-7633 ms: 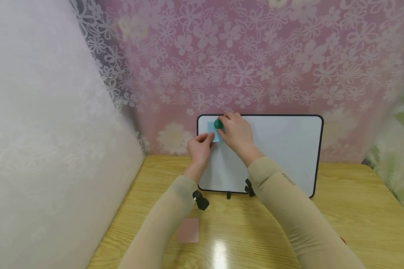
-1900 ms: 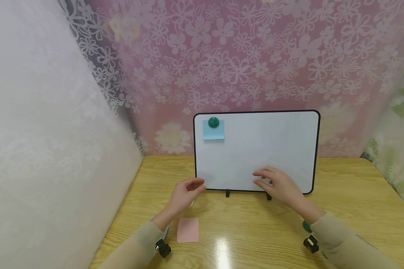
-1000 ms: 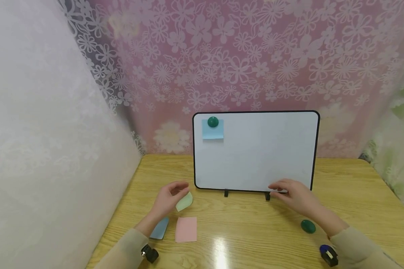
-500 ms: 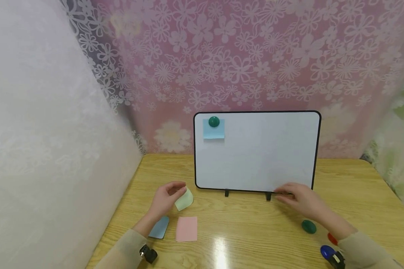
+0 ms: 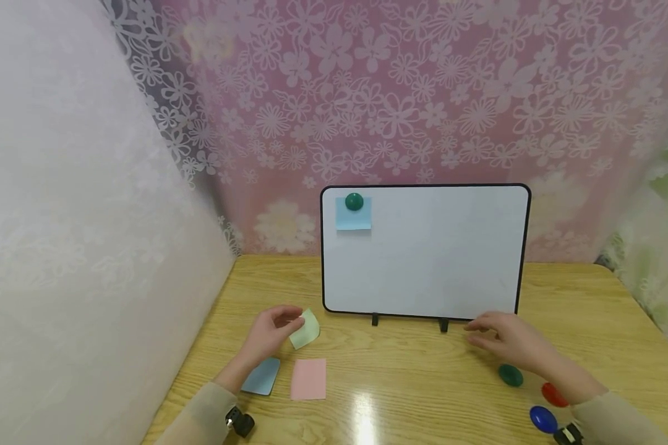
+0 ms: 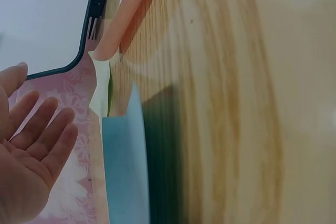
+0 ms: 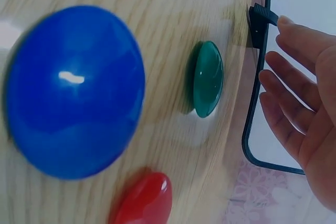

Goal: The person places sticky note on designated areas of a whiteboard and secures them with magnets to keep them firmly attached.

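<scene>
My left hand (image 5: 271,334) hovers with relaxed fingers near a pale green sticky note (image 5: 307,330), holding nothing; the left wrist view shows its palm open. A blue sticky note (image 5: 261,377) lies beneath that wrist, and a pink sticky note (image 5: 308,379) lies to its right. My right hand (image 5: 509,339), loosely curved and holding nothing, is above the table near a green magnet (image 5: 510,375). Red (image 5: 554,394) and blue (image 5: 543,419) magnets lie by its forearm. On the whiteboard (image 5: 428,259), another green magnet (image 5: 354,201) sits over a light blue sticky note (image 5: 353,220).
The whiteboard stands upright on small black feet (image 5: 443,325) toward the back of the wooden table (image 5: 412,377). A floral curtain (image 5: 367,93) hangs behind it, and a pale curtain (image 5: 89,216) runs along the left side.
Both hands have let go of the light blue note and green magnet at the board's upper left. They have drawn back and apart, lower, the left toward the notes, the right toward the magnets.
</scene>
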Tool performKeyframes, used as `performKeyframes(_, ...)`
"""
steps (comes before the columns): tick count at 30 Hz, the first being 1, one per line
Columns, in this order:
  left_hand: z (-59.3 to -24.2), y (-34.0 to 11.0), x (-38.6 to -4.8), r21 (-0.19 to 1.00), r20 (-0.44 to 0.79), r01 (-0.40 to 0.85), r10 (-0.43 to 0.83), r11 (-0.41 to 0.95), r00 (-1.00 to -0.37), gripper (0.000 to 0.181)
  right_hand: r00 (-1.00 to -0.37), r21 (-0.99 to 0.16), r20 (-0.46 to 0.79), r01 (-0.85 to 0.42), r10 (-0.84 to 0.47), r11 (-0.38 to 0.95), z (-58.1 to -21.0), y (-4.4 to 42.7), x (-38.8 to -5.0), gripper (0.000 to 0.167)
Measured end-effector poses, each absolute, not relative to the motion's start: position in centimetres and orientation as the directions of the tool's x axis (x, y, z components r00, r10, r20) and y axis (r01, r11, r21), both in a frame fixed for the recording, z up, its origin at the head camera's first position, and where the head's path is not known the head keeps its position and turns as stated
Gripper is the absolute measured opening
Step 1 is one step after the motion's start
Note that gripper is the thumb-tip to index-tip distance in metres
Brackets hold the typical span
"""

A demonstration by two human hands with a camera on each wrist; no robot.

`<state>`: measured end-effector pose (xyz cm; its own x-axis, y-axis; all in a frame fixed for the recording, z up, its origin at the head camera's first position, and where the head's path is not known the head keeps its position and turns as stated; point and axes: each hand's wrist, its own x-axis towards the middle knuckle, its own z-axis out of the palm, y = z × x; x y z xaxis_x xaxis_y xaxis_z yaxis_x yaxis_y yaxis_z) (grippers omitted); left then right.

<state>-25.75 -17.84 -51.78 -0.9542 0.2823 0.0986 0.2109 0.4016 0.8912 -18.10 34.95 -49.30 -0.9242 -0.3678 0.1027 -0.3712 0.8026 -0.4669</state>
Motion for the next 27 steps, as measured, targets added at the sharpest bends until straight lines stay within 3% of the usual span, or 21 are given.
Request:
performKeyframes(12, -51.7, -19.2, -25.7, 0.844, 0.135, 0.27, 0.305, 0.463, -0.943, 0.035, -0.919, -0.521, 0.031, -0.351, -0.393, 0.778, -48.8, 36.2, -17.5, 0.027)
performKeyframes(27, -51.4, -19.9, -25.6, 0.826, 0.1, 0.253, 0.31, 0.504, -0.945, 0.034, -0.924, -0.48, -0.006, -0.332, -0.381, 0.812, -49.2, 37.6, -17.0, 0.03)
